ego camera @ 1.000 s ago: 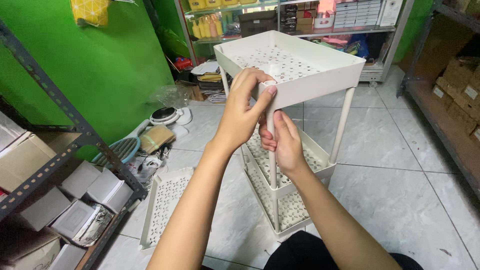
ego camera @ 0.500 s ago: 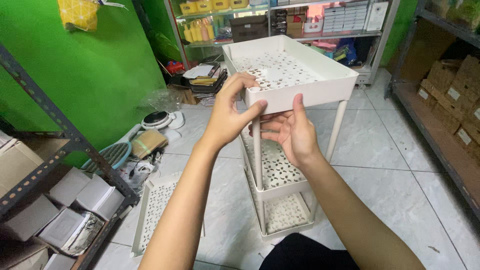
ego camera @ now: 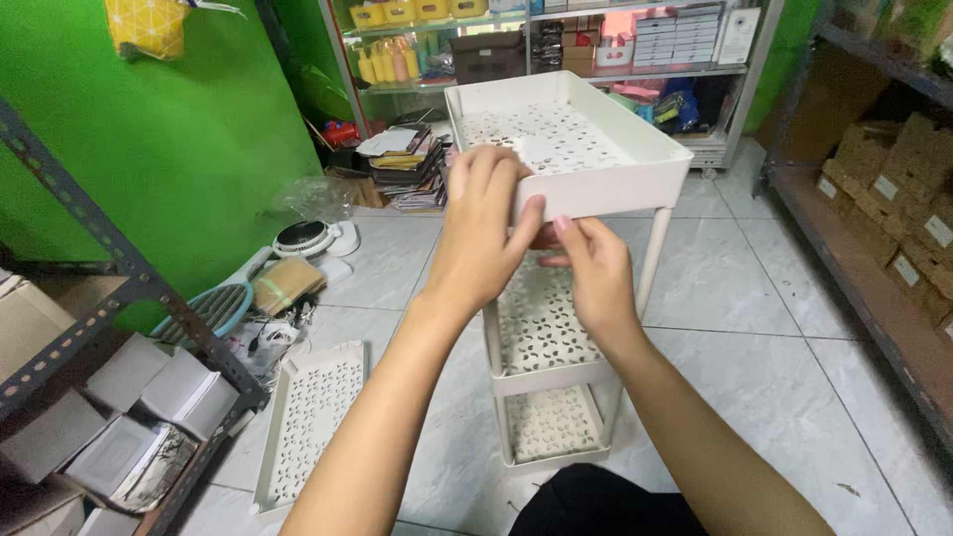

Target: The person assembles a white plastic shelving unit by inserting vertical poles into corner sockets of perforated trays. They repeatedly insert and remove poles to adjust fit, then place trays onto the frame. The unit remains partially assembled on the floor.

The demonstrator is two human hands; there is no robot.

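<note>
Cream plastic rack: a three-tier shelf stand (ego camera: 556, 328) sits on the tiled floor in the middle of the frame, its trays perforated with a small leaf-like pattern.
Top tray: the top tray (ego camera: 596, 149) stands in the upper centre, its near rim facing the person, carried on slim cream posts.
Left hand: the left hand (ego camera: 481, 233) curls over the near left corner of the top tray, fingers wrapped on the rim and thumb pressed against its front wall.
Right hand: the right hand (ego camera: 596, 273) is tucked just under the tray's near edge, fingers bent and pinched together beneath it; what they pinch is hidden by the tray and the other hand.
Lower tiers: the middle tray (ego camera: 541, 333) and the bottom tray (ego camera: 551, 427) show between the two forearms, in the lower centre.
Spare tray: a loose tray (ego camera: 308, 417) of the same kind lies flat on the floor at lower left, apart from the stand.
Left side: a grey metal rack (ego camera: 89, 318) holds white boxes (ego camera: 149, 397) at lower left, in front of a green wall (ego camera: 189, 129).
Floor clutter: a small white fan (ego camera: 303, 238) and a stack of papers (ego camera: 402, 164) lie near the green wall, at centre left.
Right side: brown cardboard boxes (ego camera: 893, 199) line a shelf along the right edge.
Background: a shelf unit (ego camera: 556, 40) with yellow bottles and small cartons runs along the top of the frame.
</note>
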